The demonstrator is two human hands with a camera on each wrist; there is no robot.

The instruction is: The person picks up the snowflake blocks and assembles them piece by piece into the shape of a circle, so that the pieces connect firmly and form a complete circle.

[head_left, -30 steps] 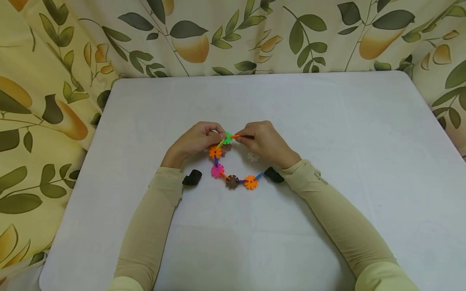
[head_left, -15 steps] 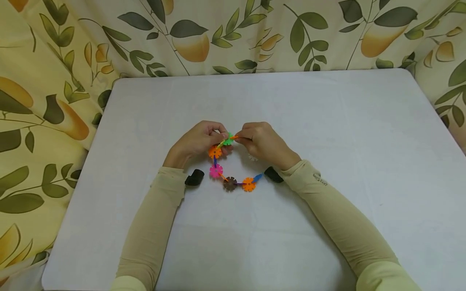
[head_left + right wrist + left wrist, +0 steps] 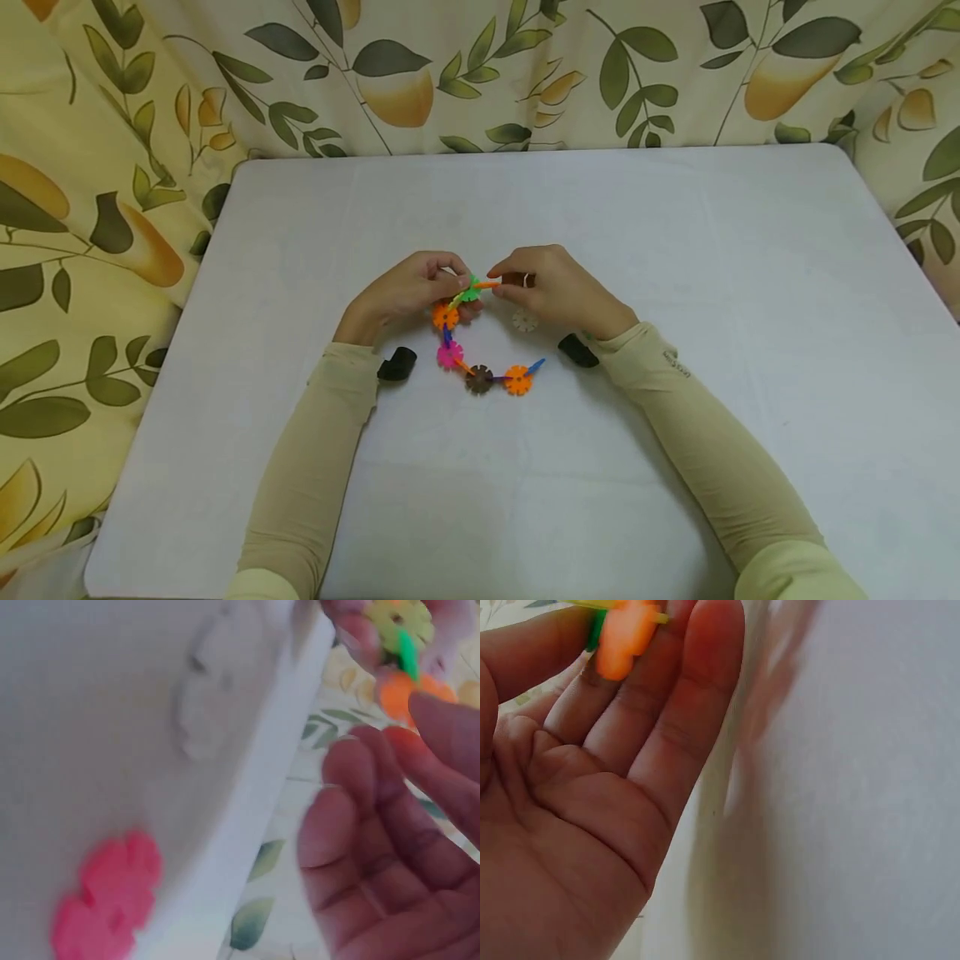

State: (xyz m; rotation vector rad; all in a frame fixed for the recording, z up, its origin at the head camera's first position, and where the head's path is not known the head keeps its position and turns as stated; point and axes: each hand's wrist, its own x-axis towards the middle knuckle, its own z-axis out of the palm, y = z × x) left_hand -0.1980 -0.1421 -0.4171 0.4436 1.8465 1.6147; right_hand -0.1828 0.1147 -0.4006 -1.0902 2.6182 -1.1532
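Observation:
In the head view, my left hand pinches a green notched flower disc between thumb and fingers. From it a chain of interlocked discs curves down through an orange disc, a pink disc, a brown disc and another orange disc, ending in an edge-on blue disc. An edge-on orange disc sticks out of the green one to the right. My right hand is beside its tip, thumb and forefinger spread apart; whether the thumb touches it is unclear.
A whitish disc lies on the white table below my right hand. A loose pink disc lies on the tabletop in the right wrist view. Black wrist devices hang at both cuffs. Leaf-patterned curtains border the table.
My right thumb and forefinger have parted from their pinch on the orange disc, and that hand has shifted slightly right. The left hand keeps its hold on the green disc.

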